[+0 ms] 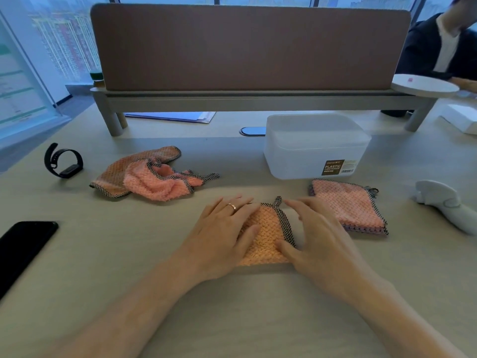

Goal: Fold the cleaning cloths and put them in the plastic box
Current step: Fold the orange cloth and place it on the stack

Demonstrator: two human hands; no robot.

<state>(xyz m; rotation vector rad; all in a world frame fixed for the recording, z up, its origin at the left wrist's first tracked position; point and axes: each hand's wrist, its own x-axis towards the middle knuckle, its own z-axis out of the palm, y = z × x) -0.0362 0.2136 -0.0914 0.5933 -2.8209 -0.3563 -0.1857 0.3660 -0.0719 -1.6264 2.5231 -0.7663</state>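
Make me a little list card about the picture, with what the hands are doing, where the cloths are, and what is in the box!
left hand: flat on the orange cloth
right hand: flat on the same cloth
orange cloth: folded small, pressed between both hands
folded cloth: lies right of the hands, in front of the box
crumpled cloths: unfolded heap to the left
plastic box: open, looks empty, no cloth inside yet
also on the desk: watch, black phone
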